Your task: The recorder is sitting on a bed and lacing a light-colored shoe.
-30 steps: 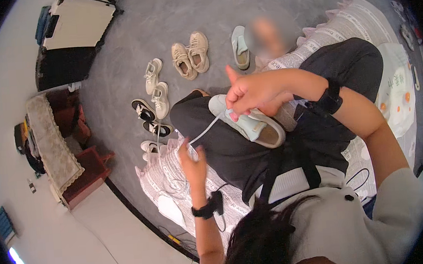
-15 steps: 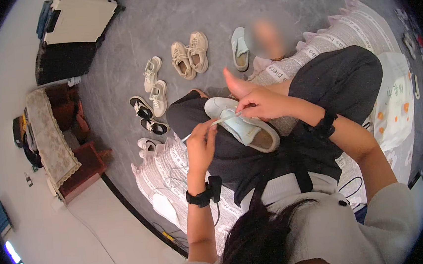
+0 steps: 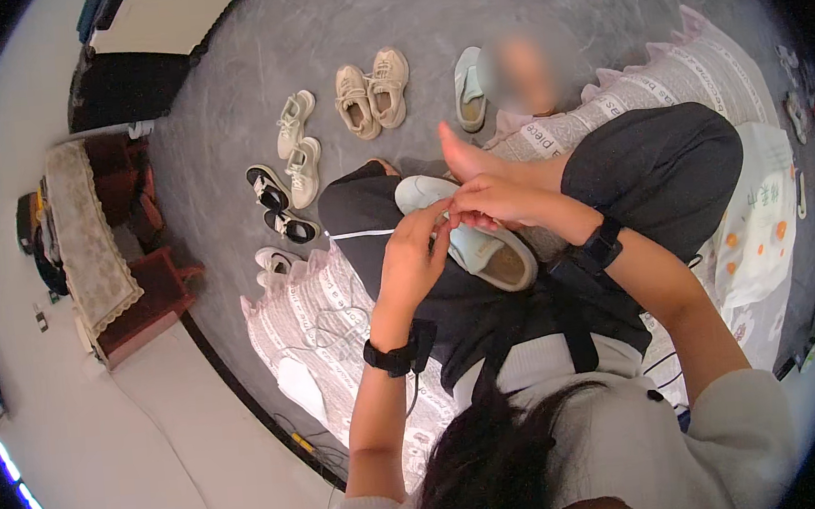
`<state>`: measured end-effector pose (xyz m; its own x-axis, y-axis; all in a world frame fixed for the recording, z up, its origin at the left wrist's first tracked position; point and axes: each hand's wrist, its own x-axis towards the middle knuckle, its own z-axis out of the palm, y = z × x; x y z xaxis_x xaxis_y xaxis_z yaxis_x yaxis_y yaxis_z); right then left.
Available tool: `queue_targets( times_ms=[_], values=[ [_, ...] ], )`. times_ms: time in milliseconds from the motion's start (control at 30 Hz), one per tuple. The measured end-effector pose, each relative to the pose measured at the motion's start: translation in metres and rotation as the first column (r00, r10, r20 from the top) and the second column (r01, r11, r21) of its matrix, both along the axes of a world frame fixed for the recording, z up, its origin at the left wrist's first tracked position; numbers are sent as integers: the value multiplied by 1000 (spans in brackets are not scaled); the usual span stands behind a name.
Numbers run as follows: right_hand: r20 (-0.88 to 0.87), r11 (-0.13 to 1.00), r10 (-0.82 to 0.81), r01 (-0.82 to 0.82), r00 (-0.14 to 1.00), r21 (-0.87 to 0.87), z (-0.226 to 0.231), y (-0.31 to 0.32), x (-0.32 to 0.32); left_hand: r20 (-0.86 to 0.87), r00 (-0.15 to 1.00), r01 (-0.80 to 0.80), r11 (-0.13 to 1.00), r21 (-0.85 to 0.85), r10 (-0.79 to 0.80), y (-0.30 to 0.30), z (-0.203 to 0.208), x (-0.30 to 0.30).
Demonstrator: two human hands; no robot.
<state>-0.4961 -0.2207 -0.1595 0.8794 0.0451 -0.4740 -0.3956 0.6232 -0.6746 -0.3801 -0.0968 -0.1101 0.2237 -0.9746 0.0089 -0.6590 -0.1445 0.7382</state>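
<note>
Shoe (image 3: 476,251) sits on your lap in the head view, its toe pointing away and a little left, its heel opening turned back toward you. The cloth (image 3: 303,320) spreads beneath you, with a frilled edge out to your left. Your left hand (image 3: 414,252) and right hand (image 3: 504,197) meet over the lacing, fingers bent in together. Their tips overlap, so you cannot tell what they grasp there; a stretch of lace (image 3: 363,232) runs out beside your left hand, over your dark trousers (image 3: 357,201).

To work the lace well, you'd want the shoe braced under one palm, since a soft lap may let it roll. Pinch the lace near its tip, lay it flat without twists, and draw the slack evenly so the tongue sits centred.

As for writing, strips of Latin lettering cross the cloth, and the pale bag (image 3: 758,212) near its right edge carries dark characters and orange spots. The mark on your shoe's tongue is too small to read.
</note>
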Motion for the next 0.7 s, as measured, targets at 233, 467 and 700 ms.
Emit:
queue_targets(
  times_ms=[233, 467, 700],
  values=[
    [-115, 999, -40, 36, 993, -35, 6, -8, -25, 118, 989, 79, 992, 103, -91, 15, -9, 27],
    [-44, 901, -426, 418, 904, -118, 10, -62, -74, 403, 694, -713, 646, 272, 596, 164, 28, 169],
    [-150, 741, -671, 665, 726, -93, -19, -85, -94, 335, 250, -956, 287, -66, 908, 385, 147, 225]
  ],
)
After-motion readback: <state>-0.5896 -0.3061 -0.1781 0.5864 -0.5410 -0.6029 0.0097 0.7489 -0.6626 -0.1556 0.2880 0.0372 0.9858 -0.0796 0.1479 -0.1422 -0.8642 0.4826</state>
